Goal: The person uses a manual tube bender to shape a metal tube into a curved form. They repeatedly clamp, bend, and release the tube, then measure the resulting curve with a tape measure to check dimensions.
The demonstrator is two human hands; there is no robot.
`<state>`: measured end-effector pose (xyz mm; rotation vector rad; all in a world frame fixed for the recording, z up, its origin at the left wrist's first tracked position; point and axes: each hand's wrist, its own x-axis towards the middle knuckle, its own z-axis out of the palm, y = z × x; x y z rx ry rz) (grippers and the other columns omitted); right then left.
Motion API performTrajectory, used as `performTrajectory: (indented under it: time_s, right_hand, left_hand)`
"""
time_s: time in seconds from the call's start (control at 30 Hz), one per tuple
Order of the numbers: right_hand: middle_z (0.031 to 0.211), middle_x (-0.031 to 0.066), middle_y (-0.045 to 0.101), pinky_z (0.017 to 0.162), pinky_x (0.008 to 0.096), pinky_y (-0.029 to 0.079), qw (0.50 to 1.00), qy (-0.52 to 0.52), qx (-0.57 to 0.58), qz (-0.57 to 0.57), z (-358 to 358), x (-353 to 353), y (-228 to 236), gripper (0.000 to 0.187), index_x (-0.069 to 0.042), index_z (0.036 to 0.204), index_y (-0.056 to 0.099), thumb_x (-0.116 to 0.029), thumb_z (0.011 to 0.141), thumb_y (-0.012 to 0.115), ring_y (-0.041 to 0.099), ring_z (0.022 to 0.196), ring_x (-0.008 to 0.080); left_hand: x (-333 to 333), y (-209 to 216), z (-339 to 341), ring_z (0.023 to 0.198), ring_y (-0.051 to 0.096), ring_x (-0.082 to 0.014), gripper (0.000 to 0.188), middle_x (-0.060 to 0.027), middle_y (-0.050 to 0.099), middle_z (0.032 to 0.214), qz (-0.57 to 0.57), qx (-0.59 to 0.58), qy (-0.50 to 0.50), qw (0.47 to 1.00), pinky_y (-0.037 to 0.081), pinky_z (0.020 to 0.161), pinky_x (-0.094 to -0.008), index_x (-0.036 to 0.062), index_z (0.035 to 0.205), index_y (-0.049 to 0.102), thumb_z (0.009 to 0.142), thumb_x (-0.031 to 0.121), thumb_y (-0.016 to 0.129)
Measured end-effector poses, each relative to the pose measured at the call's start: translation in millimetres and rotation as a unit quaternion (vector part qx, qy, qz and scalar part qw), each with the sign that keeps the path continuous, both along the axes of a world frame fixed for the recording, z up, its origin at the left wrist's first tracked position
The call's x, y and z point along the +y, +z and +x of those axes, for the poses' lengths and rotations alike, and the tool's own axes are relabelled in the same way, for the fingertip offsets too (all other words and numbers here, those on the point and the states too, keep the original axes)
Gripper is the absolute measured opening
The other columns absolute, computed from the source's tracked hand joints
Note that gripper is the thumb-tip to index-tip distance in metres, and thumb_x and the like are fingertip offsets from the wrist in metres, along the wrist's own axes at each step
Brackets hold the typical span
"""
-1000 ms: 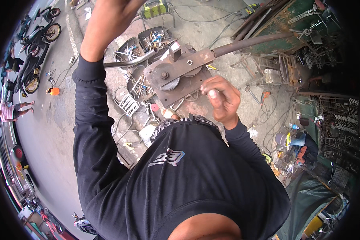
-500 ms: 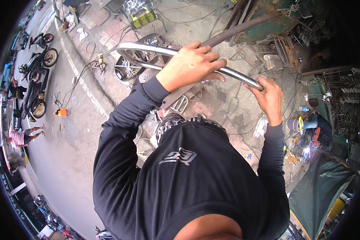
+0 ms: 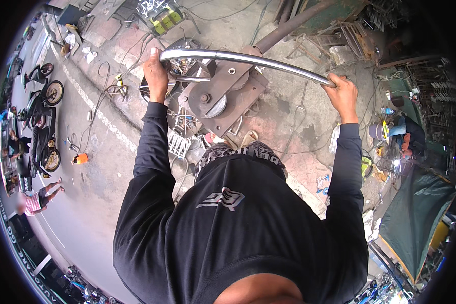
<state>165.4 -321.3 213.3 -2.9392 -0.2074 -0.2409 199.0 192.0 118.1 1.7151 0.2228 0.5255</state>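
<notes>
A shiny bent metal tube [image 3: 268,62] spans the space in front of me, curving back on itself at its left side. My left hand [image 3: 156,73] is closed round that curved left side. Its right end sits in the closed fingers of my right hand [image 3: 341,91]. Beneath the tube stands a brown steel pipe bender [image 3: 203,97] with a large bolt, a round roller [image 3: 218,107] and a flat base. The tube's shorter leg reaches toward the bender's plates; whether they touch I cannot tell. A long pipe lever [image 3: 294,24] slants from the bender to the far right.
A bin of metal pieces [image 3: 185,119] stands left of the bender. Cables and a yellow-green machine [image 3: 166,21] lie farther off. At right a person [image 3: 408,137] crouches near a bright spark, above a dark green tarp [image 3: 420,223]. Motorcycles [image 3: 48,119] line the road at left.
My left hand has moved left from mid-tube to the bend, uncovering the bender. My right hand and the tube's right end are slightly higher in view.
</notes>
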Motion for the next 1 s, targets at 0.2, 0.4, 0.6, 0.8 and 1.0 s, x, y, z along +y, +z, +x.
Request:
performTrajectory:
  time_s: [0.2, 0.4, 0.6, 0.8, 1.0]
  right_hand:
    - [0.058, 0.0098, 0.059, 0.054, 0.0406, 0.044, 0.993, 0.031, 0.106, 0.045, -54, -9, 79, 0.029, -0.008, 0.084, 0.069, -0.035, 0.080, 0.081, 0.063, 0.056, 0.0270]
    - [0.056, -0.0012, 0.048, 0.047, 0.0267, 0.032, 0.956, -0.077, 0.211, 0.188, -75, -40, 69, 0.032, -0.002, 0.082, 0.070, -0.030, 0.081, 0.085, 0.042, 0.051, 0.0064]
    - [0.059, -0.0060, 0.045, 0.050, 0.0233, 0.026, 0.922, -0.070, 0.062, 0.375, -50, -54, 43, 0.041, -0.002, 0.083, 0.073, -0.043, 0.090, 0.076, 0.037, 0.054, 0.0044]
    - [0.056, -0.0047, 0.043, 0.050, 0.0241, 0.025, 0.912, -0.178, -0.013, 0.368, -87, -26, 46, 0.046, -0.003, 0.067, 0.067, -0.040, 0.092, 0.075, 0.036, 0.054, 0.0051]
    - [0.053, -0.0034, 0.045, 0.046, 0.0259, 0.028, 0.874, -0.246, -0.029, 0.419, -130, -13, 40, 0.050, -0.004, 0.066, 0.066, -0.045, 0.092, 0.073, 0.039, 0.046, 0.0060]
  left_hand:
    - [-10, -4, 24, 0.049, 0.037, -0.0104, 0.034, 0.0017, 0.042, 0.060, -0.287, -0.025, -0.065, 0.955, 0.029, 0.047, -0.0269, 0.0113, 0.079, 0.049, 0.099, 0.038, 0.050]
    - [-26, -2, 14, 0.046, 0.034, -0.0099, 0.032, 0.0026, 0.043, 0.058, -0.299, -0.049, -0.022, 0.953, 0.027, 0.046, -0.0276, 0.0103, 0.080, 0.053, 0.096, 0.038, 0.052]
    - [-25, 2, 17, 0.046, 0.027, -0.0114, 0.049, 0.0036, 0.029, 0.052, -0.223, -0.034, -0.099, 0.969, 0.024, 0.048, -0.0303, 0.0148, 0.061, 0.036, 0.099, 0.046, 0.039]
    - [-10, -10, 24, 0.046, 0.031, -0.0122, 0.044, 0.0022, 0.034, 0.053, -0.296, -0.038, -0.123, 0.946, 0.024, 0.046, -0.0300, 0.0138, 0.063, 0.040, 0.098, 0.040, 0.042]
    - [-24, 3, 33, 0.045, 0.028, -0.0122, 0.046, 0.0021, 0.032, 0.054, -0.275, -0.029, -0.167, 0.946, 0.024, 0.046, -0.0299, 0.0146, 0.063, 0.035, 0.098, 0.044, 0.040]
